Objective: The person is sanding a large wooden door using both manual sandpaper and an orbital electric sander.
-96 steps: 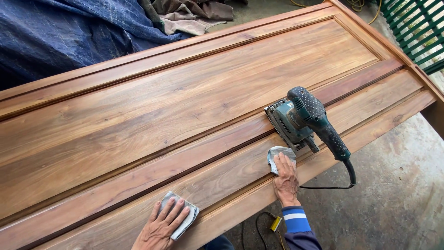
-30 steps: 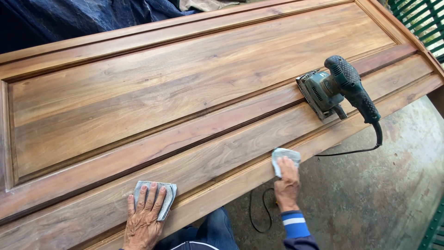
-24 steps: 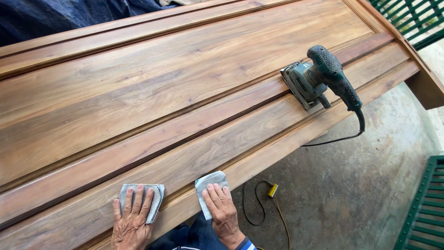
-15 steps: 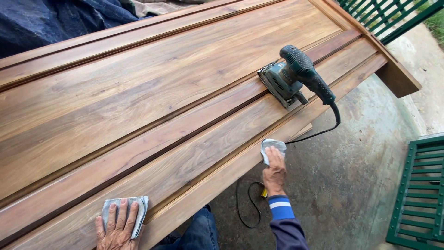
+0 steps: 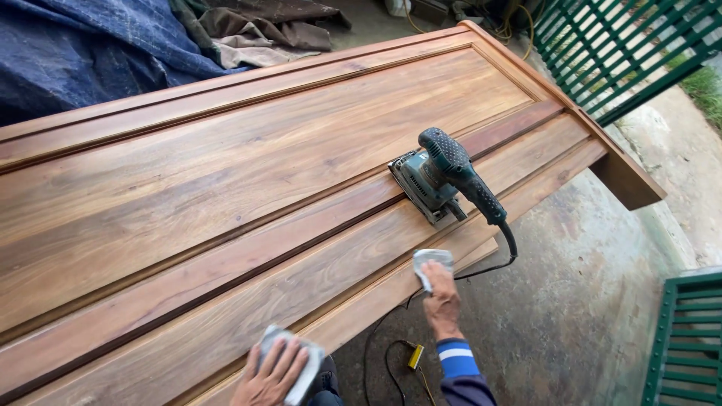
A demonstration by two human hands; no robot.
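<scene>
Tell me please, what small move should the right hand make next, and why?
Probably slide the right hand with its grey sanding sheet back along the near edge of the brown wooden door panel, toward the left hand. The green electric sander lies just ahead, and unsanded-looking edge lies between both hands.

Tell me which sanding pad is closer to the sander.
The pad under the right hand, just below the sander; the left hand's pad lies far off.
</scene>
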